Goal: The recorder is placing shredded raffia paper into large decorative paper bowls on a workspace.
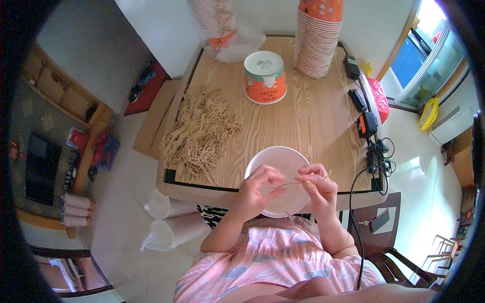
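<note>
Both grips pinch 1 thin string (290, 185): left hand (256, 188) and right hand (317, 185) hold it narrowly over the white lid (275, 156) at the desk (313, 121) edge. Its long axis runs left-right between them, the free end passing beyond the right hand. More strings (201, 132) lie heaped well to the left, nearer the left hand.

We are losing the lower part of the round white plastic lid (279, 161) behind both hands, and the thin tan strand (290, 185) is vanishing inside the fingertips — too fine to trace there. The tall stack of orange-and-white paper cups (317, 40) is running off the top edge, as is the blurred plastic-wrapped cup stack (218, 22).
</note>
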`<state>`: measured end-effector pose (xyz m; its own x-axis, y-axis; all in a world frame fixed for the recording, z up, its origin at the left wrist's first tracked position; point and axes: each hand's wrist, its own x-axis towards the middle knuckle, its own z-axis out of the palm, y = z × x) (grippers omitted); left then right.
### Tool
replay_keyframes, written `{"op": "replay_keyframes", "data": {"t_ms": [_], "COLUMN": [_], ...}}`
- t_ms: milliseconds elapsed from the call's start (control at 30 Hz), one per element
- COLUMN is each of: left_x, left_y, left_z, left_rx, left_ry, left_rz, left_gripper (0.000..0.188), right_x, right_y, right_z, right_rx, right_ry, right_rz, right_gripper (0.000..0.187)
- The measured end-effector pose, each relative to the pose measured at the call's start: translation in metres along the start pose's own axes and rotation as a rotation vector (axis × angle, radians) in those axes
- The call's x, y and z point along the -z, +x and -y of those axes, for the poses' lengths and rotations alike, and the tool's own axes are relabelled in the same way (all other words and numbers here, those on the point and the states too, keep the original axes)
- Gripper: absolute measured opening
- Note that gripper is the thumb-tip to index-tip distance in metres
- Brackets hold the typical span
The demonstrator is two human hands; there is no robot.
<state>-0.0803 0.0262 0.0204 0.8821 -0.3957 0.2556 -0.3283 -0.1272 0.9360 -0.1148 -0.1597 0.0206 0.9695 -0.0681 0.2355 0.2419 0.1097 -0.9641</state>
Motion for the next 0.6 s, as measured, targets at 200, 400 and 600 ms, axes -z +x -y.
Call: {"op": "replay_keyframes", "data": {"t_ms": [200,400,600], "left_x": [-0.021,-0.028,-0.021], "left_y": [0.003,0.002,-0.004], "left_z": [-0.009,-0.009,-0.002], "left_rx": [0.024,0.156,0.119], "left_ry": [-0.370,-0.566,-0.239], "left_rz": [0.146,0.094,-0.013], "left_gripper": [0.065,0.056,0.032], "right_x": [-0.013,-0.011,-0.005], "right_y": [-0.005,-0.007,-0.005], "right_z": [0.000,-0.003,-0.002], "right_rx": [0.097,0.057,0.014], "right_ry": [0.013,-0.023,0.024], "right_rz": [0.058,0.085,0.012], "right_gripper": [0.016,0.018,0.016]}}
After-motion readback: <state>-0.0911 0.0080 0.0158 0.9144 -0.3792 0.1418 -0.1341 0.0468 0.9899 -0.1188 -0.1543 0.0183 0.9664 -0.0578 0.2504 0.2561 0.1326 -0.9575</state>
